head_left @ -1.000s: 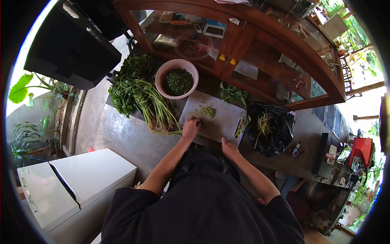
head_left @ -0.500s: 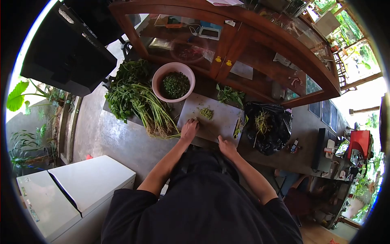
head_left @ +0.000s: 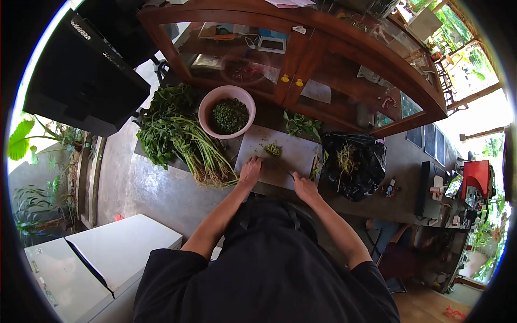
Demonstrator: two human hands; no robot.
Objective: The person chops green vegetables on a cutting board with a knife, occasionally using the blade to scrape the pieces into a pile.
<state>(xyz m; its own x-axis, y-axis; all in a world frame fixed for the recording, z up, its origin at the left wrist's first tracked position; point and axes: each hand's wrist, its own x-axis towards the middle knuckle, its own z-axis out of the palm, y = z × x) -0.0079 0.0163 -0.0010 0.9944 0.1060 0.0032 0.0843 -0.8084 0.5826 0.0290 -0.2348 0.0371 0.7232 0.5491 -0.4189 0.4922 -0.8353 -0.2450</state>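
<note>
The right hand (head_left: 305, 188) has moved forward from the counter's near edge to the pale rectangular cutting board (head_left: 295, 152) and now sits almost level with the left hand (head_left: 250, 171). Its thin dark knife (head_left: 281, 168) lies farther onto the board.

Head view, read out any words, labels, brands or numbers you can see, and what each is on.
None can be read.
Stickers on the white freezer: too small.
Papers in the cabinet: blurred.
Red box at right: blurred.
Knife, board, bowl: no marks show.
</note>
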